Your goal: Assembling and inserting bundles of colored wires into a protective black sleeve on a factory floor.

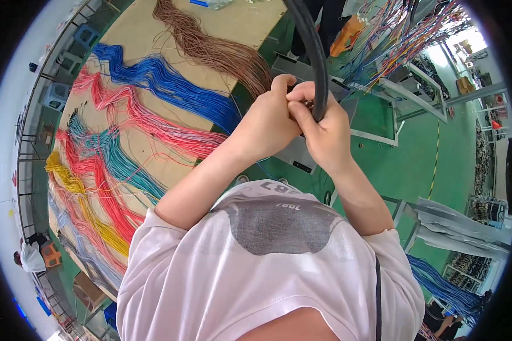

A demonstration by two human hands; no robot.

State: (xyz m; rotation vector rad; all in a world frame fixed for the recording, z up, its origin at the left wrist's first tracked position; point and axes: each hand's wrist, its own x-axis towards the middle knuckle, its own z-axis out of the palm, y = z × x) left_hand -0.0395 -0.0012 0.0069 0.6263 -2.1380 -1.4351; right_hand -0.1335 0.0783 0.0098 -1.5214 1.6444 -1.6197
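My left hand [273, 118] and my right hand [326, 126] meet in front of my chest, by the table's right edge. Both are closed, fingertips pressed together around something small and dark brown [309, 104], mostly covered by the fingers. Its kind does not show. A bundle of brown wires [224, 54] runs across the table and ends out of sight behind my left hand. In front of my right hand hangs a thick black cable [313, 42], which hides part of its fingers.
On the wooden table [136, 25] lie bundles of blue wires [159, 79], pink and red wires [153, 125], teal wires [116, 159] and yellow wires [79, 190]. Mixed coloured wires [404, 45] hang at the upper right. A metal frame [375, 136] stands on the green floor to my right.
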